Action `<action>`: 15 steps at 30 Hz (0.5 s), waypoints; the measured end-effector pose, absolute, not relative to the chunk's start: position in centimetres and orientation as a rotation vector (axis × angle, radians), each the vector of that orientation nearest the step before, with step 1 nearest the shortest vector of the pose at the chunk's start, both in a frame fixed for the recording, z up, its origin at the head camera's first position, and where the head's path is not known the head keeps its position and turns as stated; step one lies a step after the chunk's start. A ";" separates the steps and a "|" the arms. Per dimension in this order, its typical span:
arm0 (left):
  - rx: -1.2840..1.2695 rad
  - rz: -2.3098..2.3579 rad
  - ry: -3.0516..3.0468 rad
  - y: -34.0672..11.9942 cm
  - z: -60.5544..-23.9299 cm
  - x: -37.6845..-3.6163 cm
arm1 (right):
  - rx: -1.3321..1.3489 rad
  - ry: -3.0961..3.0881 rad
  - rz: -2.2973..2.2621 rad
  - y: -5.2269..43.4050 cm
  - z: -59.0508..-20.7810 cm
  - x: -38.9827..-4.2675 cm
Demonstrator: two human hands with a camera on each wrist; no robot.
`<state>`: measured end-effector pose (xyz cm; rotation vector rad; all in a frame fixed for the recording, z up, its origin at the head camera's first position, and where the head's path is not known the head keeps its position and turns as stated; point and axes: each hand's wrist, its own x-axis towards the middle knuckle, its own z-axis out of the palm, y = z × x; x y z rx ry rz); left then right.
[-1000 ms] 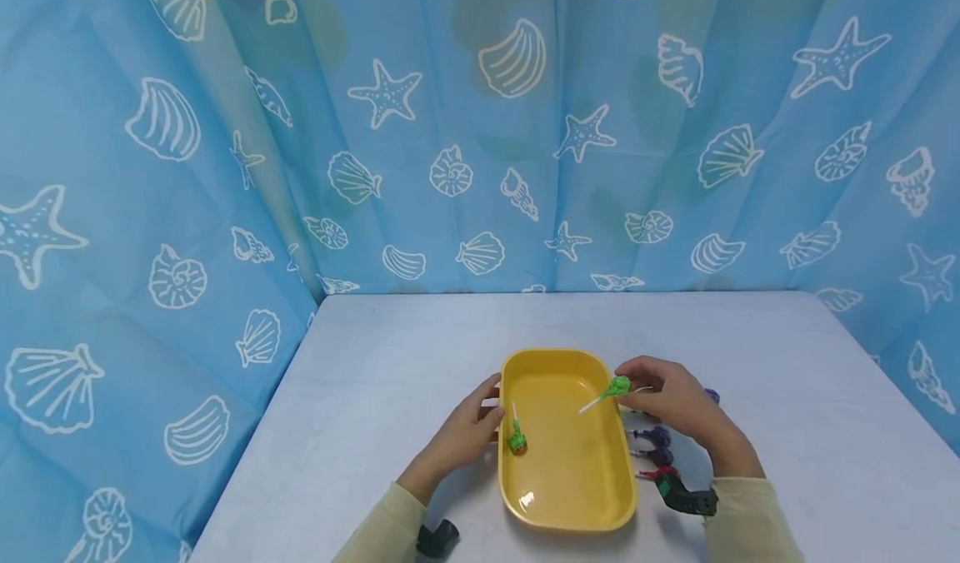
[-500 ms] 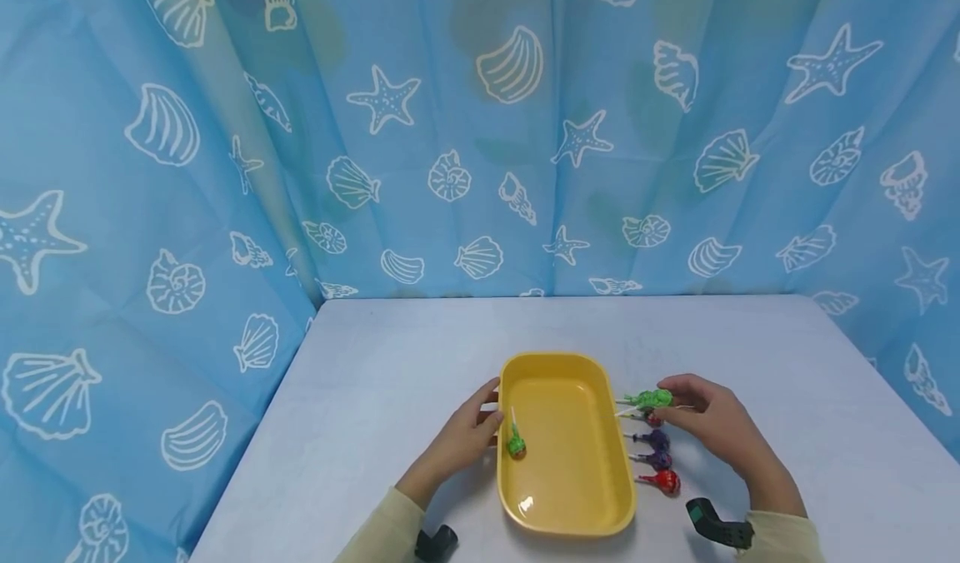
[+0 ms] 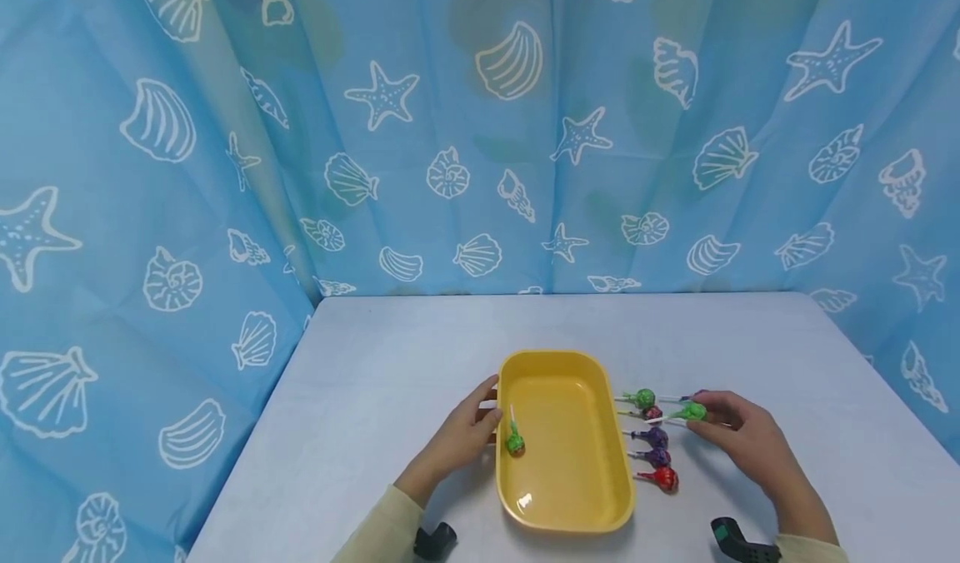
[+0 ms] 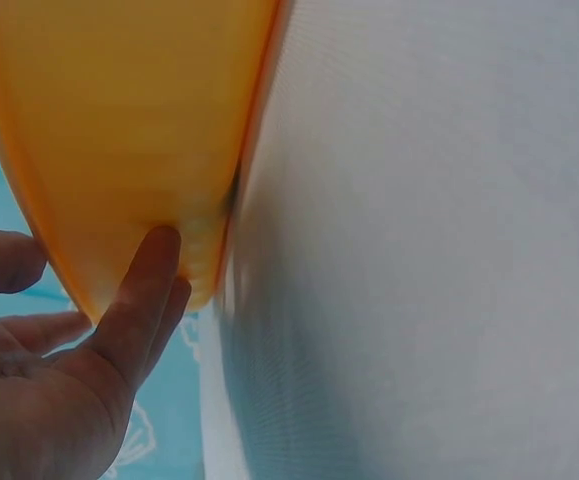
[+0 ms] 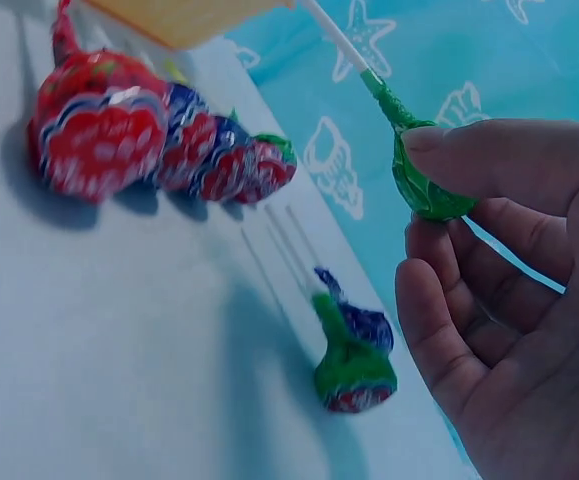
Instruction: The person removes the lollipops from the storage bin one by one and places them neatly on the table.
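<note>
Pale grey counter [image 3: 360, 430] carries everything, enclosed by a blue curtain [image 3: 450, 130] printed with shells and starfish. Nearest the camera: yellow tray [image 3: 525, 509], long axis running away from the viewer, one green-wrapped lollipop [image 3: 514, 441] lying inside near its left wall. Left hand [image 3: 463, 431] rests against the tray's left outer wall; in the left wrist view its fingers [image 4: 139, 300] are fairly straight, tips touching the tray [image 4: 119, 130], grip closed on nothing. Just right of the tray, a row of lollipops on the counter: red one [image 3: 664, 480] nearest, then two purple ones [image 3: 657, 448], a small red one [image 3: 652, 413], and a green one [image 3: 642, 397] farthest. Right hand [image 3: 746, 438] sits right of the row, thumb and fingertips pinching a green lollipop [image 3: 693, 412] by its wrapped head [image 5: 424, 185], white stick pointing toward the tray. Another lollipop [image 5: 354, 365], wrapped green and blue, lies on the counter just beside that hand.
</note>
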<state>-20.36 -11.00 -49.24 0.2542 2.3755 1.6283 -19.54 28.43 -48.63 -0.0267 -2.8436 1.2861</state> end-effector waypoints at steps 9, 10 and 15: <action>0.277 1.643 2.363 -11.0 -49.3 -20.4 | -0.160 -2.906 1.240 30.1 -49.5 -19.0; 0.277 1.645 2.363 -11.0 -49.3 -20.4 | -0.170 -2.909 1.239 30.3 -49.6 -19.0; 0.275 1.649 2.363 -11.0 -49.1 -20.4 | -0.223 -2.922 1.225 31.1 -50.1 -18.8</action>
